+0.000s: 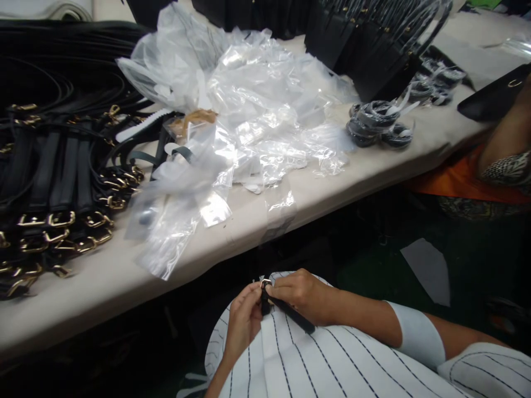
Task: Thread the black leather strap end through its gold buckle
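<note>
Low in the head view, over my lap in striped cloth, both hands meet on a black strap (290,313) with a small metal buckle (265,283) at its end. My left hand (243,320) pinches the strap just under the buckle. My right hand (301,293) grips the strap beside the buckle, and the strap runs down to the right beneath it. A bit of clear plastic shows at the buckle.
A pale table (103,282) stretches ahead. A heap of clear plastic bags (249,110) lies on it. Black straps with gold buckles (62,215) lie at left, coiled wrapped straps (379,124) at right, black bags (373,44) behind. Another person's arm (504,135) is at far right.
</note>
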The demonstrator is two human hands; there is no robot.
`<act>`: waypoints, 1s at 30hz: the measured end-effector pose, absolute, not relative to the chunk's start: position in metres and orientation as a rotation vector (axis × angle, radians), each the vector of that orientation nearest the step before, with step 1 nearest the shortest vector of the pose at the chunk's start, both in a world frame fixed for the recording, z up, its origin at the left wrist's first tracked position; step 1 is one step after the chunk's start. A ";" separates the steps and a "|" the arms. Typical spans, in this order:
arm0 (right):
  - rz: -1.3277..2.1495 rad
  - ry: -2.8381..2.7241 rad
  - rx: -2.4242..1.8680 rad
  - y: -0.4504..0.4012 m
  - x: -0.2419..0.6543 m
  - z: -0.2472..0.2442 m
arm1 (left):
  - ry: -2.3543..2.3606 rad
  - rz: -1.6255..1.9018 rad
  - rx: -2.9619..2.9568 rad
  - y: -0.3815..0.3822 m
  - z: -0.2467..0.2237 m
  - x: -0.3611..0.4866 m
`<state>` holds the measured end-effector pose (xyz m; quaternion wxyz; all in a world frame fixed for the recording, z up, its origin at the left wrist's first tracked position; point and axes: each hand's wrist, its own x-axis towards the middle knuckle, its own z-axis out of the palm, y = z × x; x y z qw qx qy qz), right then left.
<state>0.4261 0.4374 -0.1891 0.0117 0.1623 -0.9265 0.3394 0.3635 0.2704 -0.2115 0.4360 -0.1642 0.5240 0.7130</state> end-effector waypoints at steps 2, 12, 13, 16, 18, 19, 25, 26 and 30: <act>0.972 -2.904 0.499 0.435 0.429 -0.189 | 1.279 1.786 -0.408 0.270 -0.211 0.363; 0.766 -2.979 0.680 0.435 0.432 -0.186 | 1.357 1.679 -0.397 0.276 -0.221 0.364; 0.760 -2.999 0.691 0.435 0.431 -0.185 | 1.372 1.669 -0.392 0.276 -0.221 0.365; 0.749 -3.033 0.724 0.436 0.431 -0.184 | 1.422 1.641 -0.385 0.276 -0.220 0.366; 0.760 -3.050 0.745 0.435 0.430 -0.183 | 1.454 1.624 -0.382 0.276 -0.219 0.366; 0.764 -3.061 0.747 0.435 0.430 -0.183 | 1.468 1.617 -0.382 0.276 -0.218 0.366; 0.797 -3.150 0.746 0.434 0.428 -0.181 | 1.533 1.594 -0.418 0.279 -0.212 0.366; 0.806 -3.167 0.747 0.434 0.427 -0.180 | 1.537 1.596 -0.425 0.280 -0.210 0.366; 0.831 -3.226 0.762 0.435 0.424 -0.176 | 1.542 1.600 -0.451 0.286 -0.203 0.365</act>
